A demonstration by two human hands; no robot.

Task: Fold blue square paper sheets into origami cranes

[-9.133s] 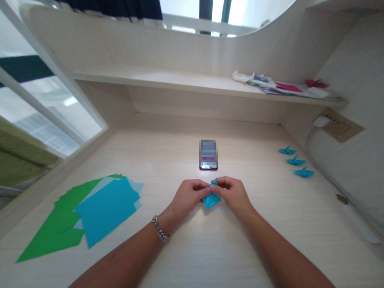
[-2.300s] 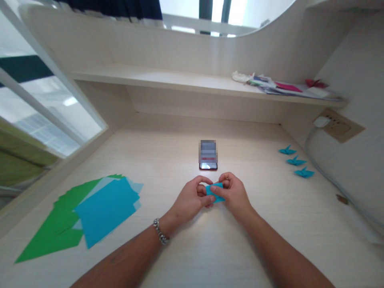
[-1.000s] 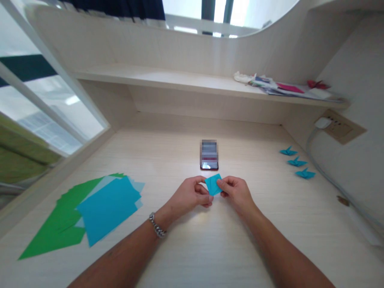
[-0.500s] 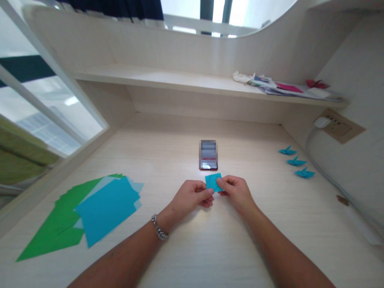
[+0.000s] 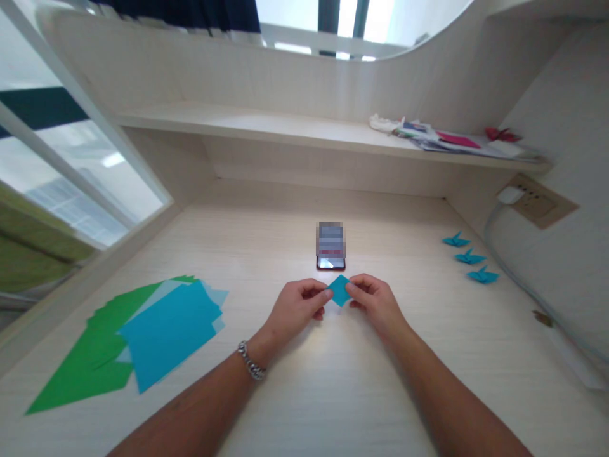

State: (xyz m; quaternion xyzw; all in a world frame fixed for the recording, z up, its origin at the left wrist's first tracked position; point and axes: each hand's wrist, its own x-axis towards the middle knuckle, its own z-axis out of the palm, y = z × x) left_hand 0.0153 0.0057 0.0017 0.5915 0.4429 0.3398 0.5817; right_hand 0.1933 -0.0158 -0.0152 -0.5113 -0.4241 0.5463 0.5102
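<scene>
A small folded square of blue paper (image 5: 340,291) is held between my two hands, turned so that one corner points toward me. My left hand (image 5: 304,299) pinches its left corner between thumb and fingers. On the opposite corner, my right hand (image 5: 373,296) grips with thumb and fingertips. Just beyond the paper lies a phone (image 5: 330,246) with a blurred screen. Three folded blue paper cranes (image 5: 470,256) stand in a row on the right side of the desk.
Blue paper sheets (image 5: 174,330) overlap green sheets (image 5: 90,355) at the left on the desk (image 5: 304,406). A shelf (image 5: 285,130) spans the back, with papers (image 5: 457,139) on its right. A cable (image 5: 518,282) runs from a wall socket (image 5: 540,202).
The folded blue paper has been turned from a roughly level square to a diamond. Both hands have shifted their hold to its left and right corners.
</scene>
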